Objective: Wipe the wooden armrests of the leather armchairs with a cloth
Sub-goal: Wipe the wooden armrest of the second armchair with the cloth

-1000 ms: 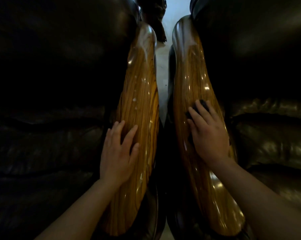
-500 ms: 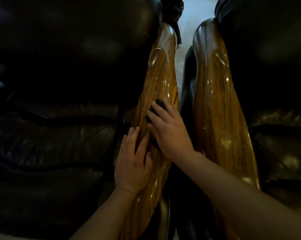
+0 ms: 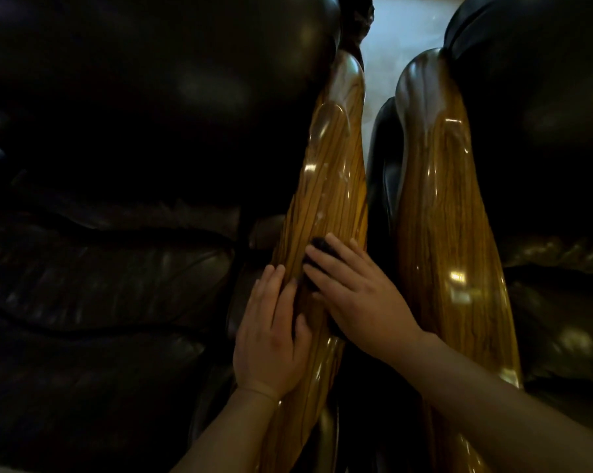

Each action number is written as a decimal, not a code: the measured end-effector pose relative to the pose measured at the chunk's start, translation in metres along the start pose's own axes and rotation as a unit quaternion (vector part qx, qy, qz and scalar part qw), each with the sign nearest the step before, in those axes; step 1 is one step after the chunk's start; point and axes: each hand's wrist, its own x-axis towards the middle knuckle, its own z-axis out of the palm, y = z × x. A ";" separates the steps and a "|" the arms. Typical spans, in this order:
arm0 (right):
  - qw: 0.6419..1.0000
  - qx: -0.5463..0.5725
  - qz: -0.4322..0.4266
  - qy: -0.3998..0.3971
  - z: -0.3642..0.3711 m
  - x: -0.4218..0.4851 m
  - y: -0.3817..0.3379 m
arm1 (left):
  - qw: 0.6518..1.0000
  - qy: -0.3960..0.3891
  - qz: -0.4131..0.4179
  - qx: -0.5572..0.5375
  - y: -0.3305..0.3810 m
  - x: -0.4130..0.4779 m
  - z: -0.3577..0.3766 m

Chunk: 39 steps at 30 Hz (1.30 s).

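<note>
Two glossy striped wooden armrests run side by side up the middle of the view. The left armrest [image 3: 329,186] belongs to the dark leather armchair on the left [image 3: 117,268]; the right armrest [image 3: 448,216] belongs to the armchair on the right [image 3: 554,165]. My right hand [image 3: 359,295] presses a dark cloth [image 3: 322,249] flat onto the left armrest; only the cloth's edge shows past my fingertips. My left hand [image 3: 271,332] lies flat on the same armrest's left side, just below and beside the right hand, fingers together, holding nothing.
A narrow gap [image 3: 377,199] separates the two chairs, with pale floor [image 3: 404,32] visible beyond the armrest tips. Dark leather seat cushions flank both sides. Small pale specks mark the left armrest above my hands.
My right hand with the cloth has crossed from the right armrest to the left armrest. The view has shifted left. My left hand stays resting on the left armrest.
</note>
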 end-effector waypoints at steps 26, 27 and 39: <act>0.985 -0.107 -0.053 -0.122 -0.010 0.052 0.018 | 1.000 0.010 0.019 0.012 0.001 0.001 0.000; 0.987 -0.108 -0.023 -0.114 -0.011 0.060 0.020 | 1.000 0.011 0.022 0.015 0.001 0.000 0.001; 0.990 -0.100 0.067 -0.073 -0.010 0.073 0.014 | 0.999 0.018 0.028 0.020 0.004 0.001 -0.001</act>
